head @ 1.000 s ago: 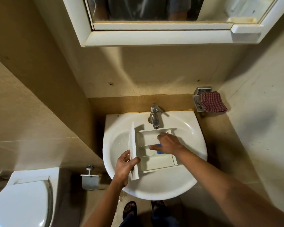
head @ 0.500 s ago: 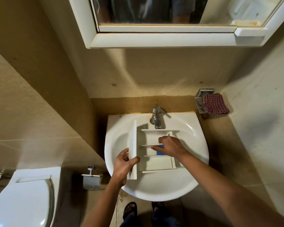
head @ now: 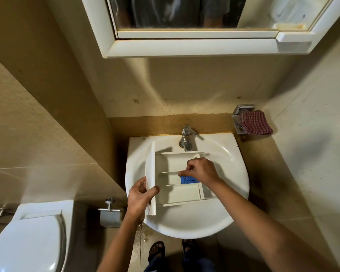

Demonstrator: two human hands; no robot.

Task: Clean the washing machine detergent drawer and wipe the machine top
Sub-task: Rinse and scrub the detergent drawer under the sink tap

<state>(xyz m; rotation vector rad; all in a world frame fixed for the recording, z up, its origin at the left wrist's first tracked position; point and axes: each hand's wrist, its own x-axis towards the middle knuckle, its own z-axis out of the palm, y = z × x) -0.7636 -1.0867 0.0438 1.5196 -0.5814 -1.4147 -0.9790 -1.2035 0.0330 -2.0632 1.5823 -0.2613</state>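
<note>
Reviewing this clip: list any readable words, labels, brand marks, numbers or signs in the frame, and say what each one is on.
No legible text anywhere in this view.
Detergent drawer: plain white, no markings visible on its panel or compartments.
Blue insert: faint moulded shapes, too small and partly hidden under the right hand to read.
Faucet, sink, checked cloth, mirror cabinet: no lettering seen.

A small home bathroom: a white wall-hung basin (head: pixel 186 222) with a chrome tap (head: pixel 186 138), a mirrored cabinet (head: pixel 185 47) above it, a toilet (head: pixel 28 242) at lower left beside a metal paper holder (head: pixel 110 214), and beige tiled walls (head: pixel 37 134). A checked cloth (head: pixel 255 123) hangs on what seems a metal bracket.
</note>
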